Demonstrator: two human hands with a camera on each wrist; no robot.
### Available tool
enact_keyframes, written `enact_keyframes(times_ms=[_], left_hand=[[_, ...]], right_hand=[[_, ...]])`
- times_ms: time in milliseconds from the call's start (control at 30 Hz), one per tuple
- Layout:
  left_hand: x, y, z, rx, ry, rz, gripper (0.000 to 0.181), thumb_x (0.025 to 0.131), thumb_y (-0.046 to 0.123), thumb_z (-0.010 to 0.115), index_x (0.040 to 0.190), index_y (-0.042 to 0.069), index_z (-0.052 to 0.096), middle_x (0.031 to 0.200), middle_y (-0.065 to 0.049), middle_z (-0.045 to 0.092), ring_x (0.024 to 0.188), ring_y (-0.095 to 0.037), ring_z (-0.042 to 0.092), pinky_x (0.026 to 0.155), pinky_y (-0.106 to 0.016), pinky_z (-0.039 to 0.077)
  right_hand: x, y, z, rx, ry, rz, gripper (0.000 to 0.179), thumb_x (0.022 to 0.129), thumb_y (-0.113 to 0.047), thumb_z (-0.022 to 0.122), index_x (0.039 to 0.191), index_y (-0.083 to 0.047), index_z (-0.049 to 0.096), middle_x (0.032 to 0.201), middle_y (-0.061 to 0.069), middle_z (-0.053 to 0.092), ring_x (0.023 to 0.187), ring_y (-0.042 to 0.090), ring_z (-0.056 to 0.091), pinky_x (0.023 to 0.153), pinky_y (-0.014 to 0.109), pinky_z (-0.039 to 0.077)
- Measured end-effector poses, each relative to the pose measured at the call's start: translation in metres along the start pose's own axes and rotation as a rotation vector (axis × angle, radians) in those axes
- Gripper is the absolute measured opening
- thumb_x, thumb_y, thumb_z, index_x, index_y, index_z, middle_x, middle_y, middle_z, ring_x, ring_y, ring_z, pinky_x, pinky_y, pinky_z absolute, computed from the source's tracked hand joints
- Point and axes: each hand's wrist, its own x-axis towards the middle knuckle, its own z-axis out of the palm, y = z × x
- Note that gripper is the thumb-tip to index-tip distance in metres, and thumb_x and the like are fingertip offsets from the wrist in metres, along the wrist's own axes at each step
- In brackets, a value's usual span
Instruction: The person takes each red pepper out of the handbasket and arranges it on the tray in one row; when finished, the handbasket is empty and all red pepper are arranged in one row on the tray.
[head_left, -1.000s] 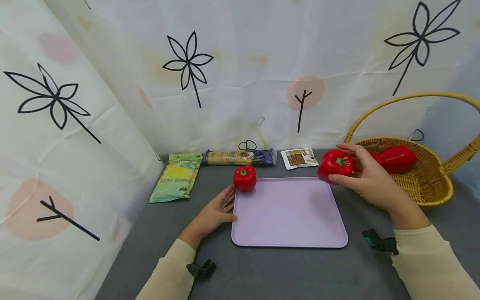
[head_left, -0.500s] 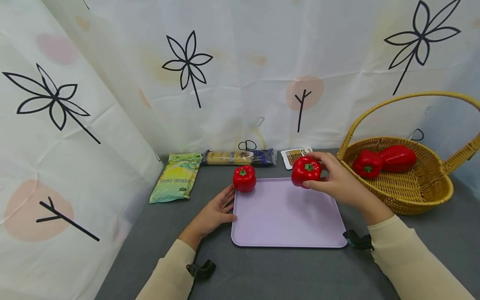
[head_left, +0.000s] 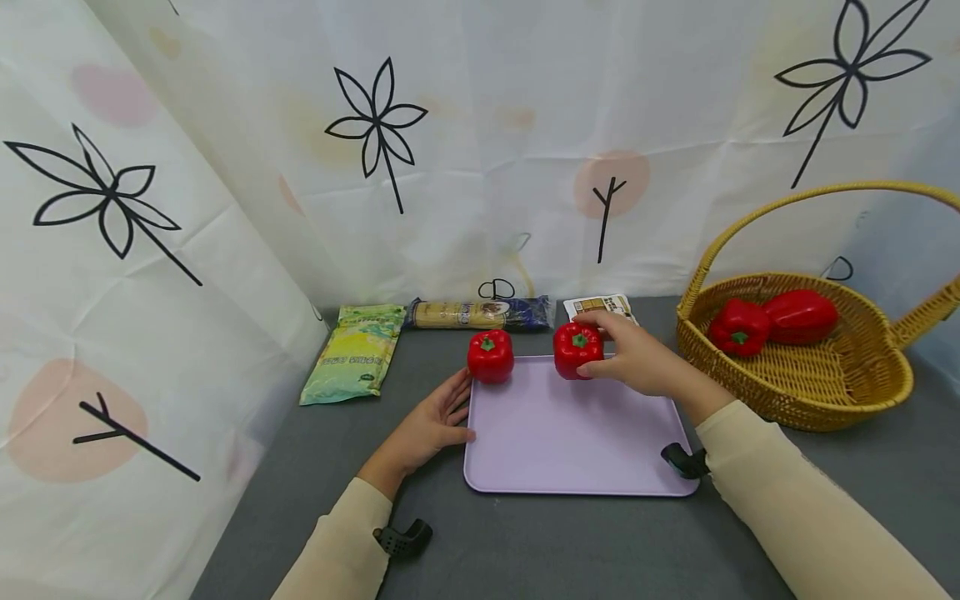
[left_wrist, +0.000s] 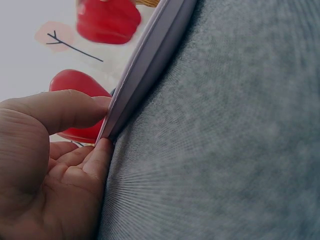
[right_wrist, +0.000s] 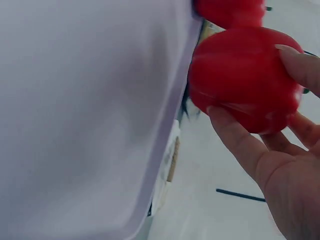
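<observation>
My right hand [head_left: 632,357] grips a glossy red bell pepper [head_left: 576,350] with a green stem, over the back edge of a lilac tray [head_left: 577,442]. In the right wrist view, thumb and fingers spread round the pepper [right_wrist: 245,75]. Another red bell pepper [head_left: 491,358] sits at the tray's back left corner. My left hand [head_left: 429,427] lies along the tray's left edge, its fingers fairly straight. In the left wrist view, its thumb and a fingertip touch the tray's rim [left_wrist: 135,75].
A yellow wicker basket [head_left: 817,408] with a tall handle stands at right, holding a red pepper [head_left: 740,327] and a longer red vegetable [head_left: 801,317]. Along the back lie a green-yellow packet [head_left: 354,354], a long noodle-like pack [head_left: 480,314] and a small white pouch [head_left: 597,305].
My right hand has carried the red pepper leftward from beside the basket to over the tray's back edge. The left hand has stayed at the tray's left edge.
</observation>
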Motion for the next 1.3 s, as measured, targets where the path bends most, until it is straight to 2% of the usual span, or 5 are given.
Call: enact_keyframes(times_ms=[167, 433, 700, 1033, 1300], left_hand=[[0.0, 0.001, 0.001, 0.001, 0.0, 0.0, 0.109, 0.09, -0.022, 0.071, 0.175, 0.007, 0.009, 0.181, -0.006, 0.013, 0.163, -0.023, 0.02, 0.122, -0.036, 0.035], [0.0, 0.002, 0.001, 0.001, 0.001, 0.002, 0.109, 0.09, -0.022, 0.072, 0.175, 0.007, 0.01, 0.181, -0.006, 0.013, 0.163, -0.023, 0.02, 0.122, -0.036, 0.035], [0.0, 0.003, 0.001, 0.002, 0.001, 0.002, 0.109, 0.09, -0.021, 0.072, 0.175, 0.006, 0.009, 0.181, -0.006, 0.014, 0.163, -0.024, 0.02, 0.122, -0.036, 0.034], [0.002, 0.0, 0.0, -0.001, -0.006, 0.013, 0.108, 0.09, -0.022, 0.071, 0.174, 0.005, 0.009, 0.181, -0.009, 0.013, 0.164, -0.026, 0.018, 0.124, -0.04, 0.032], [0.002, -0.001, 0.0, 0.0, -0.006, 0.014, 0.108, 0.09, -0.022, 0.071, 0.174, 0.003, 0.008, 0.181, -0.011, 0.012, 0.164, -0.027, 0.017, 0.125, -0.042, 0.031]], right_hand=[[0.011, 0.006, 0.01, -0.037, -0.075, 0.019, 0.07, 0.096, -0.007, 0.082, 0.157, 0.002, 0.046, 0.151, 0.024, 0.052, 0.138, 0.046, 0.05, 0.111, 0.063, 0.049], [0.026, 0.004, 0.019, 0.011, -0.072, 0.042, 0.074, 0.098, -0.01, 0.082, 0.159, 0.003, 0.042, 0.154, 0.024, 0.05, 0.142, 0.046, 0.048, 0.112, 0.061, 0.049], [0.04, -0.001, 0.027, 0.006, -0.082, 0.057, 0.074, 0.099, -0.011, 0.082, 0.159, 0.003, 0.042, 0.156, 0.024, 0.049, 0.142, 0.044, 0.048, 0.112, 0.059, 0.05], [0.046, -0.006, 0.036, 0.044, -0.095, 0.05, 0.075, 0.099, -0.01, 0.081, 0.161, 0.002, 0.041, 0.157, 0.023, 0.048, 0.142, 0.044, 0.048, 0.111, 0.057, 0.051], [0.049, -0.007, 0.042, 0.009, -0.086, 0.065, 0.076, 0.1, -0.014, 0.082, 0.163, -0.003, 0.042, 0.16, 0.021, 0.046, 0.146, 0.043, 0.045, 0.112, 0.058, 0.05]])
